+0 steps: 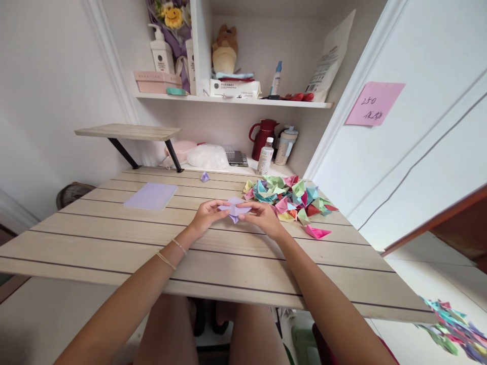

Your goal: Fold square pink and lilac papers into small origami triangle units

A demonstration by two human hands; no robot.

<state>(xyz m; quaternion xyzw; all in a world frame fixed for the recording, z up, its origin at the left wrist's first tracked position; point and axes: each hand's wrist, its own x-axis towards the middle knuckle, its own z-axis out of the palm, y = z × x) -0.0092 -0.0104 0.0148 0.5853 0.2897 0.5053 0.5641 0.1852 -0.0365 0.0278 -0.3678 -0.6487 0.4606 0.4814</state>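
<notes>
The paper [235,203] is at the centre of the frame, pale purple and partly folded, a small point hanging down between my thumbs. I can't tell whether that point touches the counter [228,253]. My left hand [208,217] pinches its left end between thumb and fingers, and my right hand [264,218] pinches the right end the same way, so both ends are covered.

I judge it to be almost weightless: no strength needed, only light fingertips. It looks thin and crisp, likely stiff along its creases but soft across the flat parts, so a hard squeeze could crumple it and a sharp pull could tear a fold. It shouldn't be very slippery, though loose layers may slide over each other. The best hold, I think, is where the layers stack thickest, near the two ends, leaving the middle free.

Purple sheets [151,195] lie left of centre in the frame; a pile [283,192] of coloured folded pieces sits just beyond my right hand.
</notes>
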